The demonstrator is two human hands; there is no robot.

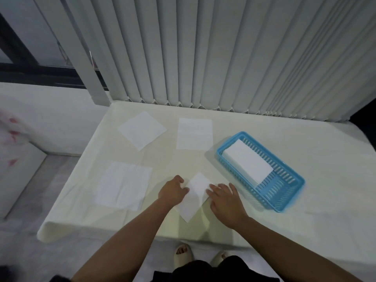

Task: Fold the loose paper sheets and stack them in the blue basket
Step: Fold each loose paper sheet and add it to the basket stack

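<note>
A white paper sheet (193, 197) lies folded near the table's front edge, between my two hands. My left hand (173, 190) pinches its left edge with curled fingers. My right hand (224, 197) rests flat with fingers spread on the sheet's right edge. The blue basket (284, 192) sits to the right, at an angle, with a stack of folded white sheets (247, 160) in its far half. Three loose flat sheets lie on the table: one at the left (123, 185), one at the far left (142, 129), one at the far middle (194, 133).
The table is covered with a cream cloth (315, 210); its front edge is just below my hands. Vertical grey blinds (223, 58) hang along the table's far edge. A floor gap lies off the table's left side. My feet in slippers (184, 251) show below.
</note>
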